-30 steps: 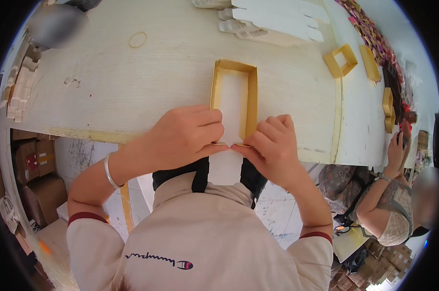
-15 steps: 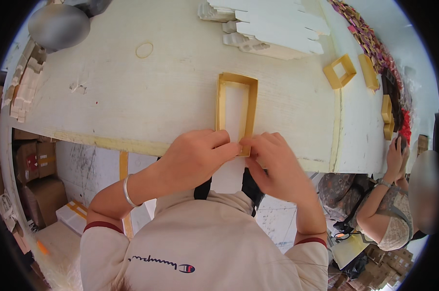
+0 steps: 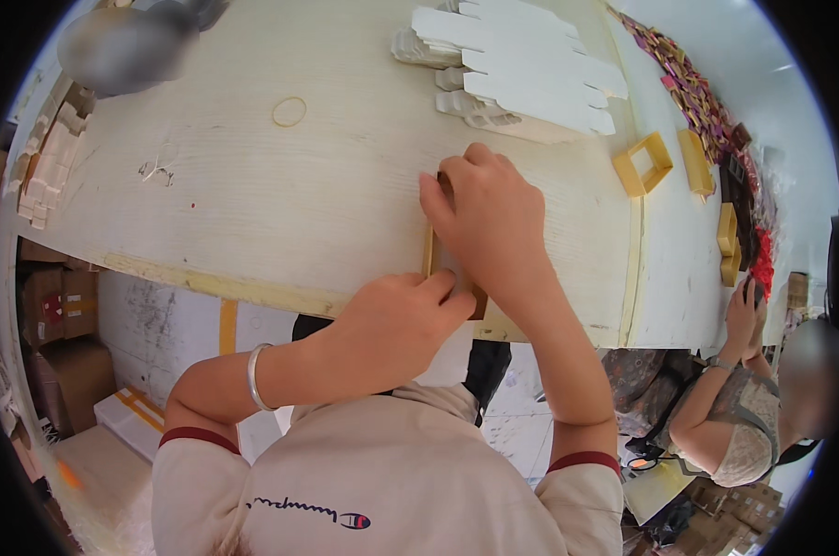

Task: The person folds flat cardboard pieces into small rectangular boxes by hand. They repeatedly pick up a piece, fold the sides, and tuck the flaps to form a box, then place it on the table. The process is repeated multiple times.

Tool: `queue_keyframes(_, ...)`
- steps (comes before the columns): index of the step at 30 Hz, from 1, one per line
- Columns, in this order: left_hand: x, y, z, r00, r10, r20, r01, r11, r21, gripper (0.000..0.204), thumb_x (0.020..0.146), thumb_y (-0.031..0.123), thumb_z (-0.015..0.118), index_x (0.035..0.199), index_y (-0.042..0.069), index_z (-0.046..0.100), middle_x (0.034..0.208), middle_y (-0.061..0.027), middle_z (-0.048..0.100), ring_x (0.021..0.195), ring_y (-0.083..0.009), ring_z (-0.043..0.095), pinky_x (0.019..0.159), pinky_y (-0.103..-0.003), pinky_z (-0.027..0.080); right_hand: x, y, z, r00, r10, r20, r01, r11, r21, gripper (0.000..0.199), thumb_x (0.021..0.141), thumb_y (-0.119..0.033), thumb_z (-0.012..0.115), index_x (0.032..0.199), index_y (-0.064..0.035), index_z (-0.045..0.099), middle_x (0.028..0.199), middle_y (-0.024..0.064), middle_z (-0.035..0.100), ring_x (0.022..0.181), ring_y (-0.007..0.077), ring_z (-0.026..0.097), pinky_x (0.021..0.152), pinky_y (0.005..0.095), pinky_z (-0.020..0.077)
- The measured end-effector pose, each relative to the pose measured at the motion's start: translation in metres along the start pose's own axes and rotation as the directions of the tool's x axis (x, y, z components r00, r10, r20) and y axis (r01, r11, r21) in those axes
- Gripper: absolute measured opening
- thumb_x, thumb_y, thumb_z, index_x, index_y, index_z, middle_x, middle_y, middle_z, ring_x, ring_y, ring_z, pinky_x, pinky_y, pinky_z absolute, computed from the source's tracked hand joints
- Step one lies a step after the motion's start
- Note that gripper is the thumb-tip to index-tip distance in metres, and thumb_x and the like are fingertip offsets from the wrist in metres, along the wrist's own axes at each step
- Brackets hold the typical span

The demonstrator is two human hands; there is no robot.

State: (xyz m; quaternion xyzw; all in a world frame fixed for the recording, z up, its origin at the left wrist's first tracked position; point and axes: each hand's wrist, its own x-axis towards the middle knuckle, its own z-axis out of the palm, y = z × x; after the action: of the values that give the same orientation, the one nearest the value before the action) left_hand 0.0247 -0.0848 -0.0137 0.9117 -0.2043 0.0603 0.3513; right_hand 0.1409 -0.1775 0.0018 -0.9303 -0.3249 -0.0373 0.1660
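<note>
Right hand [image 3: 484, 218] now pressing flat along yellow frame [image 3: 430, 255], left hand [image 3: 396, 329] pinching frame's near end, rubber band [image 3: 289, 111] lying well beyond frame.

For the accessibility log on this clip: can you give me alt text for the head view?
Seen from above, a person's right hand lies flat over a gold rectangular cardboard frame at the near edge of a pale wooden table, while the left hand pinches its near end. Stacked white die-cut cards and more gold frames lie farther back.

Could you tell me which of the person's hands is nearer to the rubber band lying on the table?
The right hand. It lies flat on the gold frame, right of and below the rubber band. The left hand sits lower, at the table's near edge.
</note>
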Motion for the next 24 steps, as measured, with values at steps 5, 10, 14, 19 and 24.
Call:
queue_keyframes(5, 0.001, 0.002, 0.006, 1.0, -0.006, 0.013, 0.006, 1.0, 0.022, 0.021, 0.075, -0.001, 0.061, 0.096, 0.002, 0.062, 0.083, -0.0107, 0.058, 0.063, -0.0257, 0.056, 0.052, -0.035, 0.046, 0.003, -0.009, 0.005, 0.996, -0.03, 0.087, 0.041, 0.99, -0.134, 0.019, 0.086, -0.017, 0.06, 0.073, -0.0046, 0.065, 0.075, 0.0053, 0.057, 0.074, 0.0243, 0.058, 0.056, 0.039, 0.047)
queue_keyframes(10, -0.003, -0.002, 0.015, 0.997, 0.031, -0.075, -0.031, 0.999, 0.007, 0.024, 0.072, 0.0, 0.062, 0.096, 0.002, 0.061, 0.083, -0.0098, 0.058, 0.059, -0.0224, 0.056, 0.048, -0.033, 0.045, -0.008, 0.0, -0.004, 0.994, -0.093, -0.056, 0.097, 0.993, 0.067, 0.013, 0.087, -0.016, 0.06, 0.084, -0.0043, 0.066, 0.079, 0.0056, 0.059, 0.077, 0.0246, 0.059, 0.06, 0.0379, 0.0478)
queue_keyframes(14, -0.003, -0.004, 0.027, 0.99, 0.065, -0.122, -0.067, 0.998, -0.006, 0.024, 0.07, 0.001, 0.062, 0.094, 0.002, 0.06, 0.08, -0.0087, 0.056, 0.058, -0.019, 0.056, 0.046, -0.031, 0.044, -0.011, -0.015, -0.005, 0.997, 0.018, 0.07, -0.008, 0.991, -0.131, 0.014, 0.088, -0.017, 0.059, 0.092, -0.0054, 0.067, 0.083, 0.005, 0.06, 0.079, 0.0258, 0.06, 0.063, 0.0367, 0.0484)
queue_keyframes(19, -0.004, -0.003, 0.022, 0.996, 0.04, -0.076, -0.041, 0.999, -0.012, 0.022, 0.069, 0.001, 0.062, 0.091, 0.003, 0.057, 0.08, -0.0094, 0.054, 0.061, -0.0195, 0.058, 0.049, -0.031, 0.045, -0.008, -0.007, -0.013, 0.988, -0.024, 0.151, 0.023, 1.0, 0.003, 0.019, 0.091, -0.014, 0.058, 0.105, -0.0047, 0.065, 0.096, 0.0078, 0.062, 0.082, 0.0238, 0.061, 0.066, 0.033, 0.0499)
queue_keyframes(24, -0.002, -0.003, 0.01, 0.999, 0.053, -0.01, -0.053, 0.998, -0.045, 0.02, 0.071, 0.0, 0.061, 0.09, 0.002, 0.056, 0.079, -0.0113, 0.054, 0.063, -0.0228, 0.06, 0.054, -0.032, 0.048, -0.017, 0.03, -0.032, 0.987, 0.033, -0.156, 0.028, 0.929, 0.37, 0.024, 0.09, -0.009, 0.058, 0.114, -0.0045, 0.063, 0.111, 0.0129, 0.062, 0.092, 0.0213, 0.062, 0.072, 0.0287, 0.0497)
